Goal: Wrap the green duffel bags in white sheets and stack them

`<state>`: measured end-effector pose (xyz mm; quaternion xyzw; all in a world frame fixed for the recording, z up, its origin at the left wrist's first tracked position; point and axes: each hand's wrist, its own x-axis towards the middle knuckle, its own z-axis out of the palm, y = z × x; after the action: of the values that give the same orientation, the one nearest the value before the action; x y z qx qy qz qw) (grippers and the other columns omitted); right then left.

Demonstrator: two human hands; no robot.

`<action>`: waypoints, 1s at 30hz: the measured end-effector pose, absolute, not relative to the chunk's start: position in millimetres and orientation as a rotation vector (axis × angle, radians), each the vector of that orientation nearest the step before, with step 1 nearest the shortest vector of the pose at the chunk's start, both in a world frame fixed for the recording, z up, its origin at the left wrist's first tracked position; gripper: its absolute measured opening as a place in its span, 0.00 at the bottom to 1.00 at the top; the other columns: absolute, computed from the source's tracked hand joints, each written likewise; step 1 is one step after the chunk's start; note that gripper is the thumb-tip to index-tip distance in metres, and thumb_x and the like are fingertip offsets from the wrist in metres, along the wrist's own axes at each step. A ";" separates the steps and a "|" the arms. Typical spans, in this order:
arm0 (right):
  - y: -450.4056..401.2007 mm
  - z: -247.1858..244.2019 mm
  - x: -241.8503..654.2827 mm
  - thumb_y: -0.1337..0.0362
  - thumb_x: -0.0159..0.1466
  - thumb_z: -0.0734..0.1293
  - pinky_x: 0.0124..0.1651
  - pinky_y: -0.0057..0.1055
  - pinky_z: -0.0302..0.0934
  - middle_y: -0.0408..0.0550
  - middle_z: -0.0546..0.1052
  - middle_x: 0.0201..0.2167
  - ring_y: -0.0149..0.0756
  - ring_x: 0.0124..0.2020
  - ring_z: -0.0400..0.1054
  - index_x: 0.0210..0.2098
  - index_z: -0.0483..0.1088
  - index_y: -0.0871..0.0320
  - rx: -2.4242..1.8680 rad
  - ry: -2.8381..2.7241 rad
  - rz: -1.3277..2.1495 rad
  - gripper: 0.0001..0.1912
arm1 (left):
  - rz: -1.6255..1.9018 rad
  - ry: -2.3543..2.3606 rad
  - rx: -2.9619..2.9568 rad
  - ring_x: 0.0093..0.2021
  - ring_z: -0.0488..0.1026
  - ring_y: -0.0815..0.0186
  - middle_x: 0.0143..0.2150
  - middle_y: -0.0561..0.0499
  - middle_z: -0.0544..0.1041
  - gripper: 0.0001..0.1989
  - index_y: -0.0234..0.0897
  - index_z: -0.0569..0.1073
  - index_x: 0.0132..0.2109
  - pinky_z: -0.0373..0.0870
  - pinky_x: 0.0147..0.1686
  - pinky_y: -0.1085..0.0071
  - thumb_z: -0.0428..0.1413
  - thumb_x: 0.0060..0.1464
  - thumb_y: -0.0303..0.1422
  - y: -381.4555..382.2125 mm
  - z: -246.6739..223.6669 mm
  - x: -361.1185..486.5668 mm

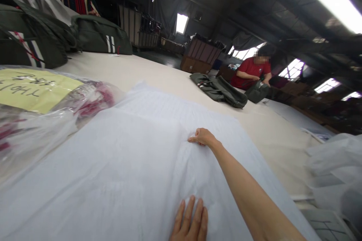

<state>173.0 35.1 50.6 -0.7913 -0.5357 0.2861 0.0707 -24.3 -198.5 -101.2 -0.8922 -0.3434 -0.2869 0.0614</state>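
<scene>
White translucent sheets (pixel 127 158) lie spread over the pale table (pixel 158 69). My right hand (pixel 201 136) reaches far across them, its fingers closed on a pinched bit of the upper sheet, with creases running from it toward me. At the bottom edge my left hand (pixel 190 220) rests on the sheets, palm down, fingers stretched out and holding nothing.
Clear plastic bags with a yellow label (pixel 39 86) lie at left. Dark green bags (pixel 100 34) stand behind them, near a person in striped clothing. Another green bag (pixel 219 89) lies ahead; a person in red (pixel 250 70) handles one. White plastic (pixel 338 162) is at right.
</scene>
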 end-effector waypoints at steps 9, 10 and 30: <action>-59.3 87.0 181.2 0.52 0.66 0.60 0.34 0.28 0.64 0.48 0.79 0.38 0.32 0.32 0.73 0.39 0.71 0.58 -2.158 -1.389 0.656 0.17 | -0.634 -0.936 -3.185 0.68 0.57 0.47 0.70 0.45 0.57 0.41 0.37 0.53 0.70 0.61 0.63 0.50 0.54 0.57 0.53 -183.8 -54.0 -44.4; -84.2 89.9 181.4 0.52 0.66 0.59 0.38 0.30 0.66 0.48 0.80 0.38 0.34 0.34 0.74 0.38 0.72 0.58 -2.137 -1.383 0.599 0.17 | -0.608 -0.982 -3.208 0.69 0.55 0.48 0.70 0.46 0.57 0.40 0.38 0.53 0.70 0.60 0.64 0.49 0.53 0.58 0.52 -185.4 -48.2 -44.1; -503.1 89.4 133.7 0.64 0.62 0.69 0.56 0.38 0.70 0.43 0.77 0.53 0.44 0.53 0.73 0.62 0.64 0.43 -1.804 -2.008 -0.060 0.29 | 0.150 -1.040 -3.162 0.70 0.52 0.50 0.70 0.42 0.57 0.32 0.39 0.60 0.67 0.48 0.67 0.44 0.57 0.57 0.38 -179.3 40.3 -40.1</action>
<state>133.7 -503.1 89.4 -0.6518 -0.7258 -0.0216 0.2190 -40.1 -179.3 40.3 -0.9446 -0.3108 0.0449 -0.0951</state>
